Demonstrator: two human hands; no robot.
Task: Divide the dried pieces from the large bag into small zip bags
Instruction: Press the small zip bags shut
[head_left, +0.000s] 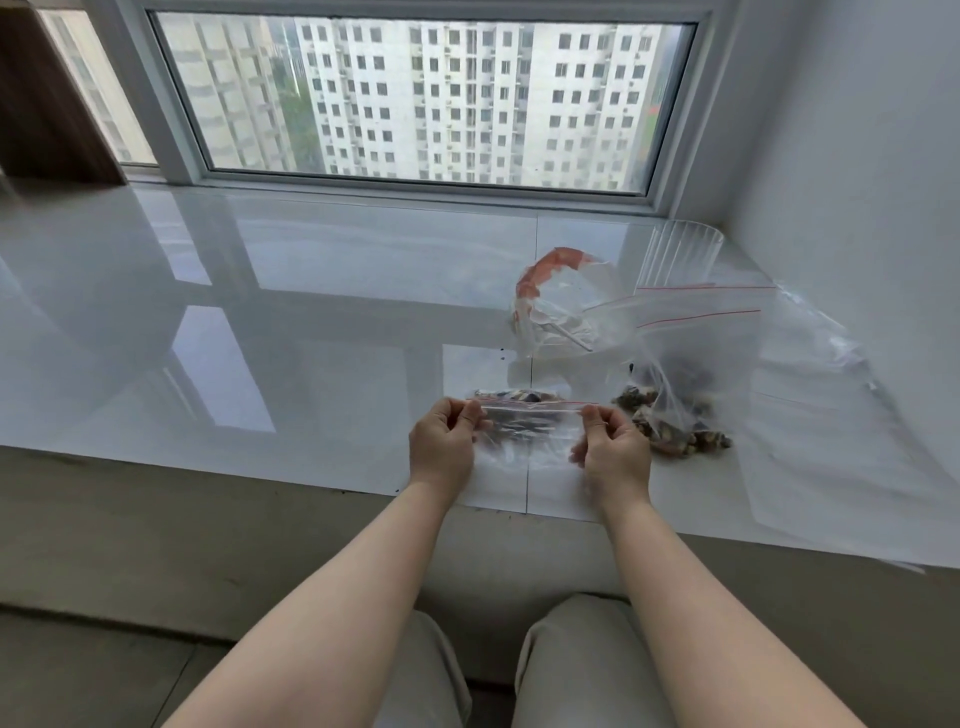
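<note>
Nearest, at the sill's front edge: the left hand (441, 447) and the right hand (613, 452) are each pinching an end of the zip strip of a small zip bag (527, 434), holding it stretched level between them, dark dried pieces showing inside.
Just right of the hands: a clear bag of brown dried pieces (675, 421) is lying on the glossy white sill (260, 338), its red-lined mouth tilting up and away.
Farther back: a crumpled clear bag with orange print (561, 291) is standing.
Far right: empty zip bags (821, 364) are lying flat near a ribbed clear cup (680, 249).
Farthest: a window (426, 98) is facing apartment blocks.
</note>
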